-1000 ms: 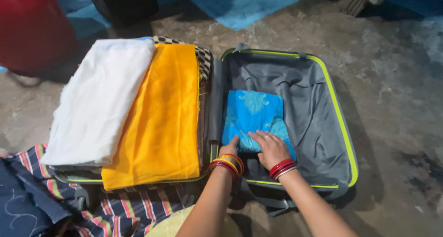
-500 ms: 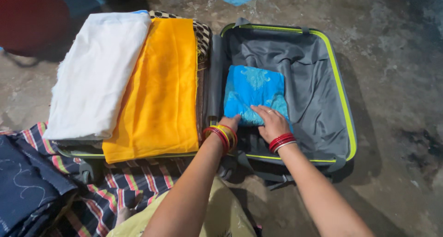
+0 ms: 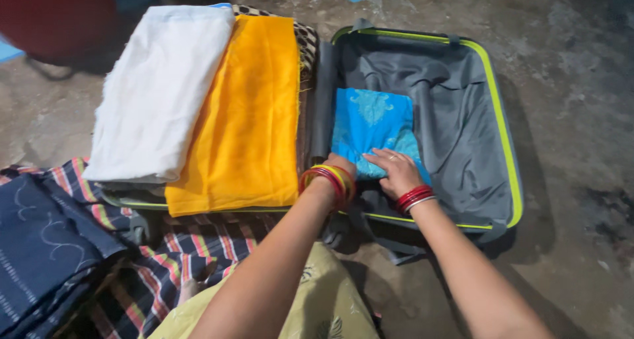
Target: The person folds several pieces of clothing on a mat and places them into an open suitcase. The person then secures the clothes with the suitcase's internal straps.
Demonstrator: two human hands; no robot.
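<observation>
- A dark blue folded cloth [image 3: 46,246] lay at the far left on a striped cloth [image 3: 198,246], showing more than a moment earlier.
- A white cloth [image 3: 162,88] and an orange cloth [image 3: 247,108] stayed stacked on the left half of the suitcase [image 3: 505,147].
- The left hand [image 3: 338,164] stayed curled at the near left corner of the blue garment [image 3: 373,124]; whether it gripped could not be told.
- The right hand [image 3: 396,170] remained flat and open, pressing the garment's near edge.
- The garment lay as before in the grey-lined right half.
</observation>
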